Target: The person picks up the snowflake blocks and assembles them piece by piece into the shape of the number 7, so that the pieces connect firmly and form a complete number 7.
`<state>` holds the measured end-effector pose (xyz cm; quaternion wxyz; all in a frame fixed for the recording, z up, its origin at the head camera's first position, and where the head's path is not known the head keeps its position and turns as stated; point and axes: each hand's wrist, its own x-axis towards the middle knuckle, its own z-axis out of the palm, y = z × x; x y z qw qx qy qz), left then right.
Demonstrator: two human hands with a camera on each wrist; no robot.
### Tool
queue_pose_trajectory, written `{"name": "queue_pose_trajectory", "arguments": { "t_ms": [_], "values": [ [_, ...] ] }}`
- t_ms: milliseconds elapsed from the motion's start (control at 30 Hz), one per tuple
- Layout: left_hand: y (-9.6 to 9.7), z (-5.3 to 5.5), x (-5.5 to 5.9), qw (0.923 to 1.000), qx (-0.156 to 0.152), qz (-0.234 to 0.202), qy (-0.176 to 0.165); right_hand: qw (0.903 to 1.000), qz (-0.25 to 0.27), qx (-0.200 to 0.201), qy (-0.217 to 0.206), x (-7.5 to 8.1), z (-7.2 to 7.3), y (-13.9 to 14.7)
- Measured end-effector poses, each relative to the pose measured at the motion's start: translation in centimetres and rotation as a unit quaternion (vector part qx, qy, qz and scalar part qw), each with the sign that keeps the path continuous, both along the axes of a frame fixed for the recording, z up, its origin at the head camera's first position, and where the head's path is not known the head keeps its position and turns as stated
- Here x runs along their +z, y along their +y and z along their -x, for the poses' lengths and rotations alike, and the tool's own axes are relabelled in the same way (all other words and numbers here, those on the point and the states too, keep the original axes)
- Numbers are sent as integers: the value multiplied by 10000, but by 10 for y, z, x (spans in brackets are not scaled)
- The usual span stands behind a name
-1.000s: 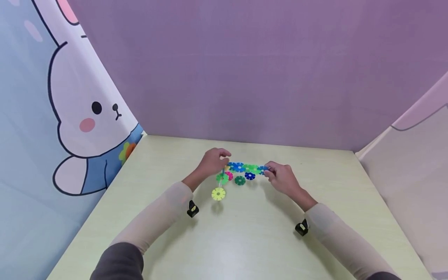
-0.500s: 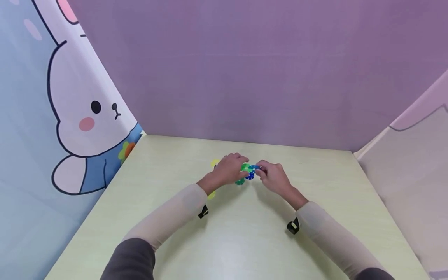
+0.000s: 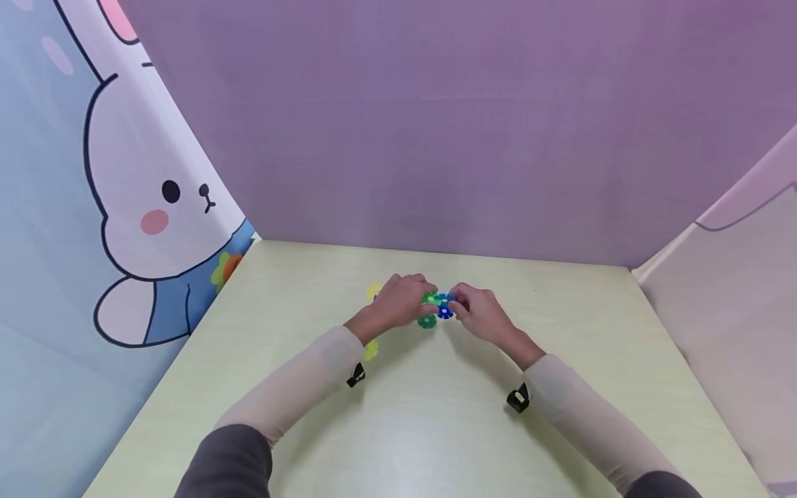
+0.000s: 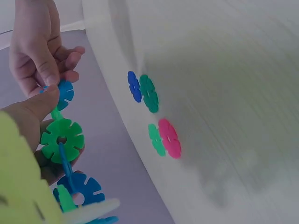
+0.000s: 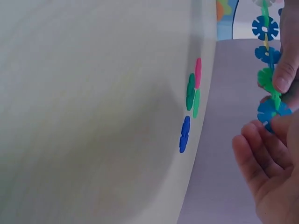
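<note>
A chain of interlocking snowflake discs, in blue, green and yellow, is held above the table between both hands. My left hand [image 3: 401,302] grips the chain at a green disc [image 4: 72,142] near its right end. With thumb and fingers, my right hand [image 3: 484,315] pinches the blue end disc [image 5: 270,112]; the fingertips of the two hands nearly meet. More blue discs [image 5: 265,28] follow along the chain beyond the left hand. A yellow disc [image 3: 371,350] hangs below the left wrist. In the head view the left hand hides the chain's middle.
On the table [image 3: 436,415] lie several loose discs: dark blue [image 4: 134,86], dark green [image 4: 149,93], light green [image 4: 156,140] and pink [image 4: 169,138]. A purple backdrop [image 3: 436,138] rises behind the table; a rabbit-print cloth [image 3: 156,173] hangs at the left.
My left hand has moved right along the chain, from the far left part to the green disc. The right hand has shifted slightly left, and the yellow discs have swung left.
</note>
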<state>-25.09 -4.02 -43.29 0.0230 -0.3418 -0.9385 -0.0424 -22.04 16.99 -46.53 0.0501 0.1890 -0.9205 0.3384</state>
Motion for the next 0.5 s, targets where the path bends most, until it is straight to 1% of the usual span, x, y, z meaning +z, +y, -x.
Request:
{"name": "queue_pose_trajectory", "arguments": {
  "t_ms": [100, 167, 267, 400, 500],
  "values": [
    [-8, 2, 1, 9999, 103, 97, 73, 9999, -111, 59, -57, 2, 3, -2],
    [-13, 4, 1, 9996, 230, 162, 70, 9996, -273, 9, -63, 2, 6, -1],
    [-20, 7, -2, 9990, 401, 183, 17, 9983, -542, -100, -207, -1, 13, 0],
    [-25, 9, -6, 9985, 519, 172, -72, 9939, -845, -129, -690, -8, 25, 1],
    [-28, 9, -8, 9984, 522, 204, -100, 9875, -1171, -151, -1044, -16, 33, -1]
  ]
}}
